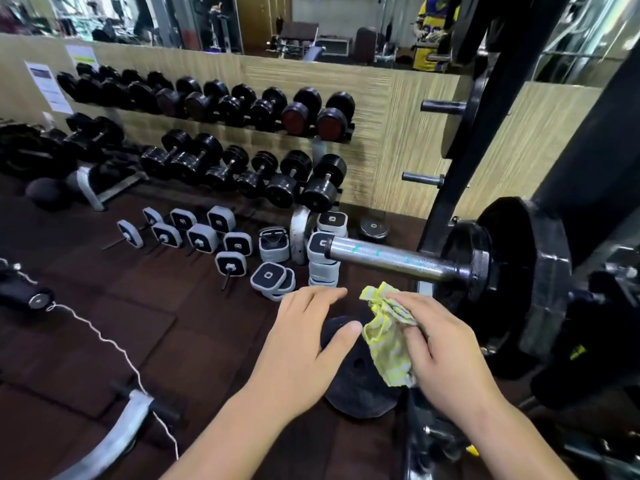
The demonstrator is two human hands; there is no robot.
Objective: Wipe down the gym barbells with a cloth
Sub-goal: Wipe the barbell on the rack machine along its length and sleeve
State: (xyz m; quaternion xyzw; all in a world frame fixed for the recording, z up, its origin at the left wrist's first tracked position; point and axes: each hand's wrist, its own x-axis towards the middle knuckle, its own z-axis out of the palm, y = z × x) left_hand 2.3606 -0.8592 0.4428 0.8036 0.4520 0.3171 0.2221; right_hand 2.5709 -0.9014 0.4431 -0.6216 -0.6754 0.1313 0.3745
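Barbell sleeve [391, 258] sits racked at the right of the view, above and just beyond both hands. It is a bare steel cylinder whose long axis runs left to right, with its free end pointing left and its inner end meeting the stacked black weight plates [540, 271]. The metal looks dull and speckled, with a few teal marks along it, and its round, smooth shape should let fabric wrap over it easily. The right hand [446, 344] is the nearer of the two, directly below the loaded end of the sleeve but not touching it. Its fingers and thumb are curled around a bunched cloth [388, 337], a thin, soft, crumpled piece striped yellow-green and grey, with one corner poking up toward the steel. The left hand [304, 337] hangs beside it and holds nothing. Its fingers are straight and close together, and its thumb is splayed out toward the cloth's edge; whether the thumb touches the fabric cannot be told. So the coming move looks like a short lift up and forward with the right hand to lay the cloth on the sleeve, then strokes along its length. Below the hands a loose plate [360, 386], matt black and round, lies flat on the dark floor [138, 323], and rubber-ended dumbbells [207, 102] line the wall beyond.
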